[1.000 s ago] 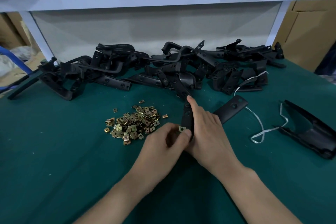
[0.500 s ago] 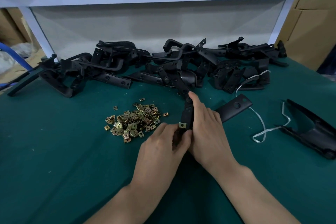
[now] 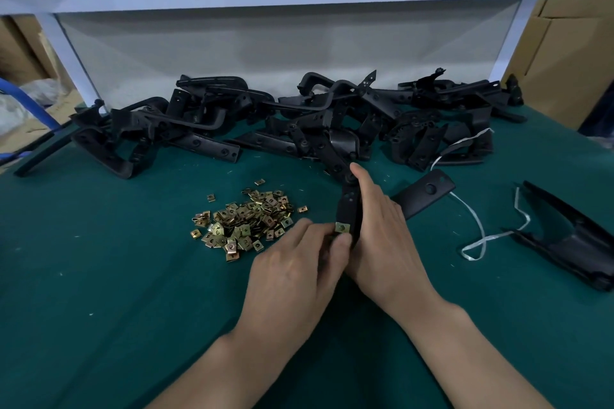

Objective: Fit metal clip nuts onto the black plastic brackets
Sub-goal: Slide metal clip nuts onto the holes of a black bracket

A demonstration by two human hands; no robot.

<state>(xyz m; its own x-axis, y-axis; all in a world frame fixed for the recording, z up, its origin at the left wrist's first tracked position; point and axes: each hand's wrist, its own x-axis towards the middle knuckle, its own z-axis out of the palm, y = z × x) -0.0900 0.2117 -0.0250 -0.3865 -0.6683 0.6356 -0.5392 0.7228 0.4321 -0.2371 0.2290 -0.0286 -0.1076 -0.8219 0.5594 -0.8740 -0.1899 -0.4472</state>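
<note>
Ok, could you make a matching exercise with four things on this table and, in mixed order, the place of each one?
Things:
1 nut pile
2 strap
3 bracket heap
4 clip nut

Places:
a right of the right hand
b left of the left hand
c on the bracket between both hands
d at the back of the table

Pairs: 1-b; 2-a; 3-d; 4-c
</note>
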